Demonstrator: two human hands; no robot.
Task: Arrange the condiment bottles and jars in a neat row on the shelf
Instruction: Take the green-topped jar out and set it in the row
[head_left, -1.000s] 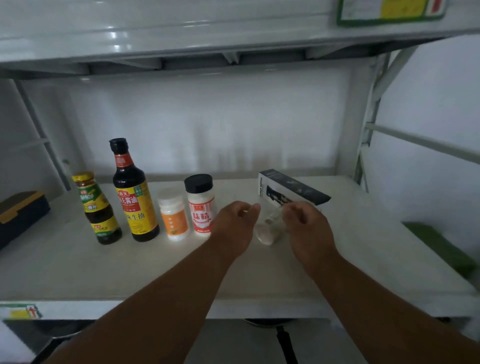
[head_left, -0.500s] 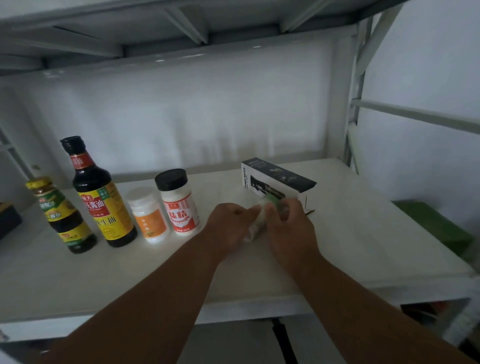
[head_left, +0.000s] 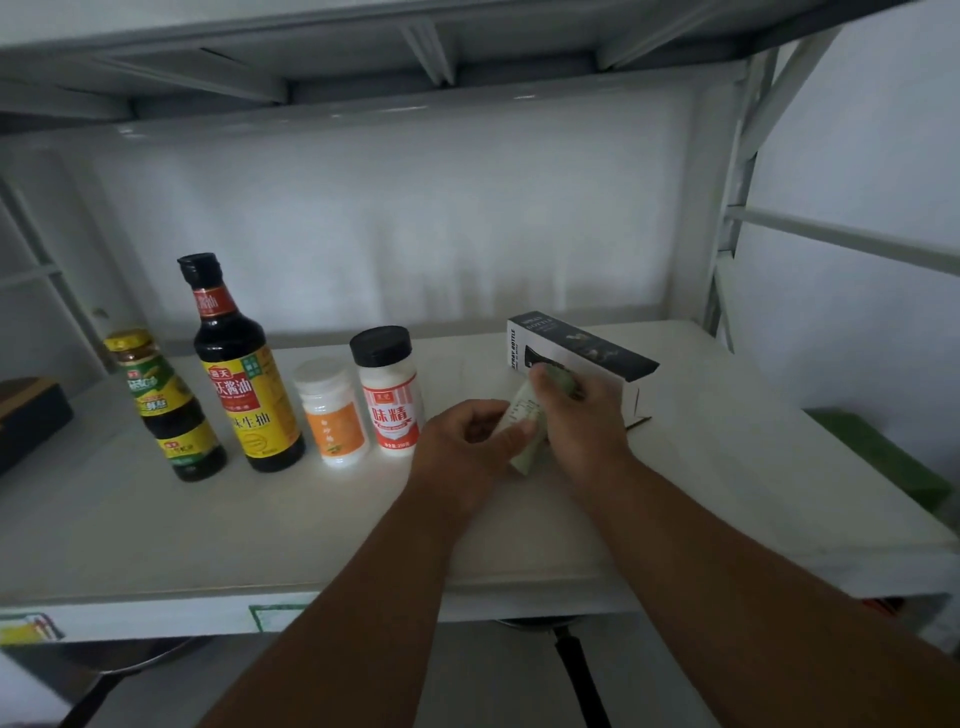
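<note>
A small pale jar (head_left: 527, 439) with a green lid is held tilted between both hands, just above the shelf (head_left: 156, 530) and close in front of the spray-bottle box (head_left: 582, 353), which lies at 1 o'clock from it. The jar could slip or be set down on its side if it is released before being turned upright — the grip is shared, and neither hand appears to hold it fully. The black-capped MSG jar (head_left: 389, 395), near by at 9 o'clock, might be knocked by the left hand (head_left: 462, 447) during placing, and the orange-labelled white jar (head_left: 332, 413), the soy sauce bottle (head_left: 244, 374) and the yellow-capped sauce bottle (head_left: 166, 405) beyond it would then be disturbed.

Both forearms are extended forward, converging. The left hand's fingers (head_left: 511, 431) are curled, pinching the jar's lower body; the right hand (head_left: 587, 421) is wrapped over its lidded end, thumb pressed on top.
</note>
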